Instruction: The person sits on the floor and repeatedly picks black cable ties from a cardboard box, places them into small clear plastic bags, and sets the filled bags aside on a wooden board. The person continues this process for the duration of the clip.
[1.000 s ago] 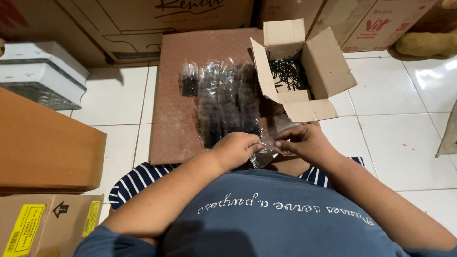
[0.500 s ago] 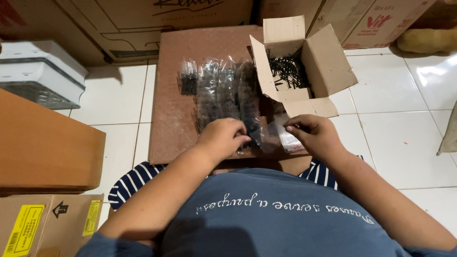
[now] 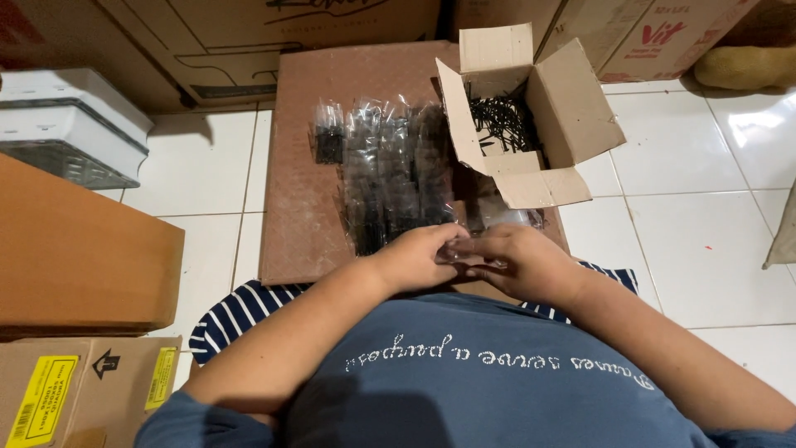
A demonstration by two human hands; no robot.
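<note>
Both hands meet at the near edge of the brown board (image 3: 307, 166): left hand (image 3: 414, 259) and right hand (image 3: 524, 264) pinch a small clear bag (image 3: 464, 251) between their fingertips. It is see-through, crinkled and glossy, its contents hidden. Filled bags (image 3: 390, 174) of black pieces lie in a row just beyond; an open box (image 3: 572, 108) of black pieces stands right.

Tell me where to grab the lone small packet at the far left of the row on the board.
Pinch the small packet by its clear top edge, coming from the left: that side faces bare board, while the other packets crowd its right.
</note>
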